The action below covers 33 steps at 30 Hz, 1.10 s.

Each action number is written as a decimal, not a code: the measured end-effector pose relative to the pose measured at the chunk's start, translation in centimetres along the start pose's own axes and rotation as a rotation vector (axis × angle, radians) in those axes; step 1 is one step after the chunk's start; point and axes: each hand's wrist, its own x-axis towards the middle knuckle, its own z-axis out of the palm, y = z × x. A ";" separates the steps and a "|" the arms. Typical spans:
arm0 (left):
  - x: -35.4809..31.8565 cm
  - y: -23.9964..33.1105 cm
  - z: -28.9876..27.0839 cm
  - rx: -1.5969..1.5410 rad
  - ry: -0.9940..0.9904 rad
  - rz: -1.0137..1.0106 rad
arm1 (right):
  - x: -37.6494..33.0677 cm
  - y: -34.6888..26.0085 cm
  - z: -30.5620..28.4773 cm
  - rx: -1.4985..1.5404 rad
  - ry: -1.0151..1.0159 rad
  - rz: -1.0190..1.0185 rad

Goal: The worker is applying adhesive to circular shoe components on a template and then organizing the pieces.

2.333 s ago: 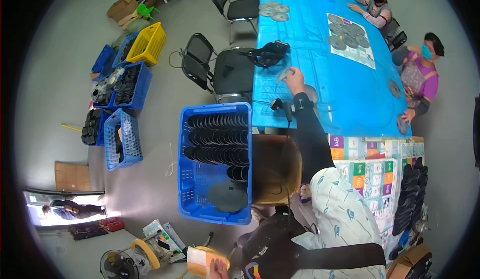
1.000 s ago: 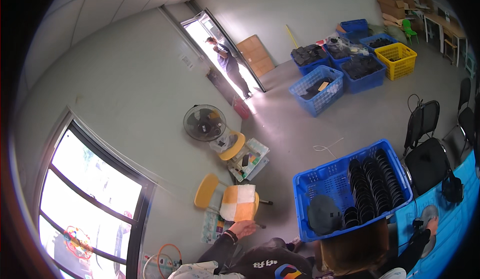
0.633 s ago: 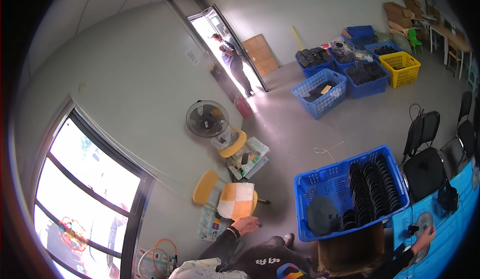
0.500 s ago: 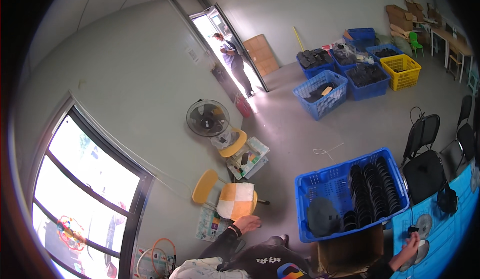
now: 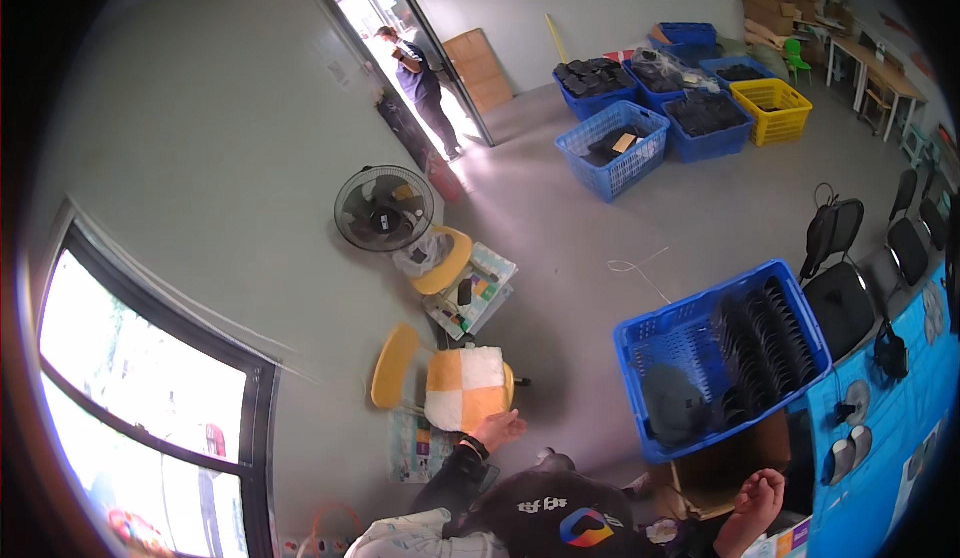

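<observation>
My left hand (image 5: 498, 430) is held out over the front edge of a white-and-orange checked cushion (image 5: 466, 388) on a yellow chair; its fingers are stretched and nothing is in them. Loosely bent fingers show on my right hand (image 5: 756, 504), which is empty and raised beside an open cardboard box (image 5: 735, 466). Above that box sits a large blue crate (image 5: 642, 358) with rows of black curved pieces (image 5: 765, 348) and a dark rounded sheet (image 5: 672, 403). Grey oval pads (image 5: 848, 455) lie on the blue-covered table (image 5: 870, 498) to the right of my right hand.
A standing fan (image 5: 384, 210) and another yellow chair (image 5: 445, 260) are by the left wall. Black chairs (image 5: 840, 308) stand beyond the table. Blue crates (image 5: 612, 148) and a yellow crate (image 5: 770, 111) are further back. Another person (image 5: 422, 93) stands in the doorway.
My right hand has moved left, from over the grey pads to beside the cardboard box. The view has shifted, and my left hand stays near the cushion.
</observation>
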 end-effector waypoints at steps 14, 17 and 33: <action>8.5 8.8 -16.0 -0.211 -0.250 0.066 | -9.8 13.5 31.8 -0.105 -0.565 0.216; 13.5 11.6 -16.2 -0.120 -0.277 0.000 | -7.0 16.3 36.4 -0.029 -0.522 0.251; 38.0 40.9 -18.6 -0.219 -0.079 0.085 | 15.3 30.6 75.1 -0.069 -0.706 0.561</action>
